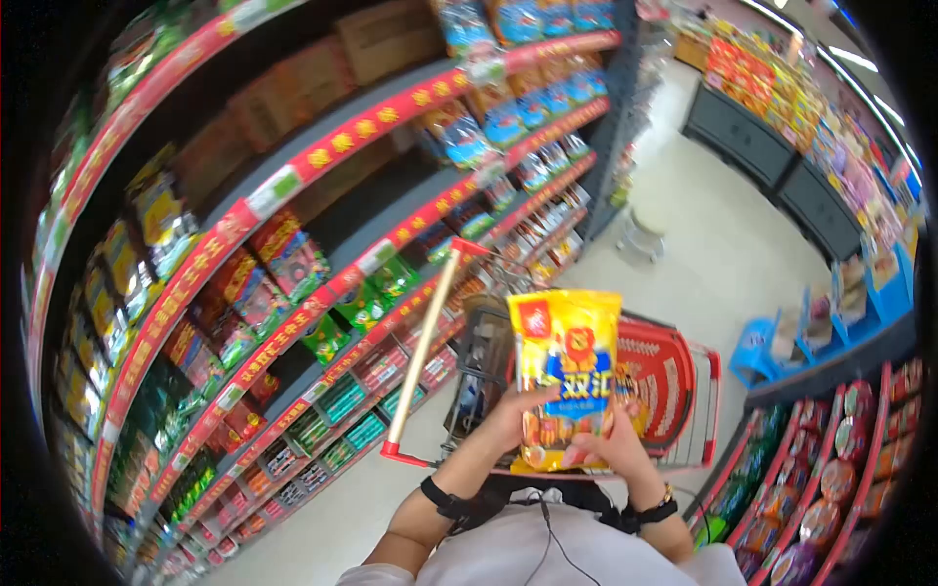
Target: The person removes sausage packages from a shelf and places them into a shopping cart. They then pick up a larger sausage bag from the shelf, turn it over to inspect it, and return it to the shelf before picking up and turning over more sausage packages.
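Note:
A yellow and blue snack bag [578, 356] is held upright in front of my chest, over the shopping cart. My left hand [520, 418] grips its left side, with a finger across the front. Low on the right side, my right hand [618, 441] holds the same bag, thumb on its front. Behind and below the bag is the cart [711, 391], with a red seat panel [664, 381] and a pale handle bar [422, 352] at its left.
Shelves [342, 283] of packaged snacks rise along the left. At the lower right stands a rack [772, 479] of bags, with a blue display box [757, 352] above it. Dark counters [738, 132] bear goods at the back right. A small stool-like object [640, 237] is on the floor.

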{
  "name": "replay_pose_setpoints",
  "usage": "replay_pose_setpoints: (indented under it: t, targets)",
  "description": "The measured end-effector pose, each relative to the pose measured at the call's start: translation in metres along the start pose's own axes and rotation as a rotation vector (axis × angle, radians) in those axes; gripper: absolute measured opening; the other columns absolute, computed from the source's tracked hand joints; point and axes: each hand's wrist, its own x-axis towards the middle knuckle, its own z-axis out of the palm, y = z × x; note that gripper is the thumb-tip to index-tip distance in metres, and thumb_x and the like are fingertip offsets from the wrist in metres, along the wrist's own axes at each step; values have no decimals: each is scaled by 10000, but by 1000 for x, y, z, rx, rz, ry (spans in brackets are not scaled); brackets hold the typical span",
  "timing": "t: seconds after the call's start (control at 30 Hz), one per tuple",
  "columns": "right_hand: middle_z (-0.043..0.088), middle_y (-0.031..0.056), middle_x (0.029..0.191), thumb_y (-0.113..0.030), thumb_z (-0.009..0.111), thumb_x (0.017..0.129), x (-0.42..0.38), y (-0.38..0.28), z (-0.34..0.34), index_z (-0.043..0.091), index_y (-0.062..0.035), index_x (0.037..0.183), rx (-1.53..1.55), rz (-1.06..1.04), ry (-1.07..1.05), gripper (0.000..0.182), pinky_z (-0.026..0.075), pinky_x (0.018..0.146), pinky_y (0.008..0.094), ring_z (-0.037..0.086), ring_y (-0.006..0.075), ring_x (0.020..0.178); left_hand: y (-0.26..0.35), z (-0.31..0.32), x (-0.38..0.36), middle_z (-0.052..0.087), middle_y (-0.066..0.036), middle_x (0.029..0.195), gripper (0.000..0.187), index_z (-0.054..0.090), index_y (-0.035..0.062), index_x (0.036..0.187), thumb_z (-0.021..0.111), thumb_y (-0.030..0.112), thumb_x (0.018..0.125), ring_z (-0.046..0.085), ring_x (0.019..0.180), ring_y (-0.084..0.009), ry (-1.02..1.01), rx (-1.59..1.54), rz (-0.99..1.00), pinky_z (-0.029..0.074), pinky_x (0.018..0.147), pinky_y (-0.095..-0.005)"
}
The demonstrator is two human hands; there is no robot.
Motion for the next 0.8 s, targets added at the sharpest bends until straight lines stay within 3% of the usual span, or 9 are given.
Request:
replay_pose_setpoints:
  t: [0.1, 0.17, 0.2, 0.27, 0.33, 0.4, 0.43, 0.5, 0.8]
  targets:
    - [575, 48, 842, 25, 613, 747, 2, 2, 16, 428, -9, 1145, 240, -49, -22, 441, 465, 449, 222, 595, 133, 590, 16, 2, -7, 437, -128, 1287, 601, 315, 1, 1308, 606, 250, 846, 409, 1185, -178, 15, 525, 144, 341, 978, -316]
    - [566, 46, 807, 36, 614, 737, 4, 9, 16, 438, -16, 1117, 358, -65, -24, 423, 460, 423, 224, 596, 145, 553, 20, -5, -16, 384, -156, 1326, 560, 341, -4, 1295, 582, 252, 858, 334, 1250, -240, 120, 835, 563, 253, 1038, -370]
    - [562, 47, 798, 38, 609, 737, 7, 18, 13, 441, -17, 1110, 401, -91, 33, 412, 457, 413, 231, 589, 151, 523, 31, -30, -22, 362, -192, 1323, 613, 328, 11, 1304, 597, 301, 836, 305, 1263, -294, 328, 1405, 704, 222, 1047, -398]
    - [557, 49, 788, 40, 603, 738, 11, 24, 1, 444, -18, 1103, 426, -130, 69, 402, 455, 402, 238, 582, 157, 494, 45, -57, -45, 446, -213, 1218, 632, 398, 31, 1251, 616, 402, 787, 404, 1152, -378, 737, 1642, 801, 258, 989, -475]
    - [554, 46, 802, 31, 602, 742, 9, 27, -11, 447, -23, 1092, 457, -106, 86, 386, 465, 413, 245, 577, 146, 499, 43, -100, -71, 470, -207, 1208, 628, 439, 43, 1223, 591, 465, 783, 369, 1201, -350, 1021, 1679, 549, 150, 984, -579]
    - [559, 54, 788, -17, 602, 762, 16, 43, -20, 444, -19, 1059, 445, -146, 126, 337, 472, 405, 251, 554, 143, 452, 15, -176, -83, 557, -192, 1080, 637, 494, 39, 1172, 550, 539, 780, 523, 1043, -324, 1418, 1948, 343, 361, 898, -460]
    - [564, 63, 775, -65, 603, 782, 18, 43, -20, 440, -15, 1027, 437, -179, 174, 298, 479, 398, 257, 531, 141, 405, 10, -177, -86, 557, -192, 1080, 637, 494, 39, 1172, 550, 539, 780, 523, 1043, -324, 1425, 1942, 340, 361, 898, -460]
    - [561, 66, 789, -75, 601, 788, 14, 36, -20, 441, -17, 1029, 466, -167, 170, 296, 487, 414, 257, 547, 141, 432, 6, -177, -89, 619, -176, 918, 683, 526, 42, 1120, 509, 623, 760, 608, 870, -320, 1209, 1393, -98, 449, 776, -435]
    - [552, 64, 851, -72, 589, 798, 40, 42, -35, 430, -26, 1086, 377, -147, 73, 332, 484, 434, 247, 558, 152, 457, -12, -178, -40, 640, -119, 768, 646, 530, 66, 1063, 505, 628, 745, 633, 754, -310, 1224, 1418, 43, 485, 658, -422]
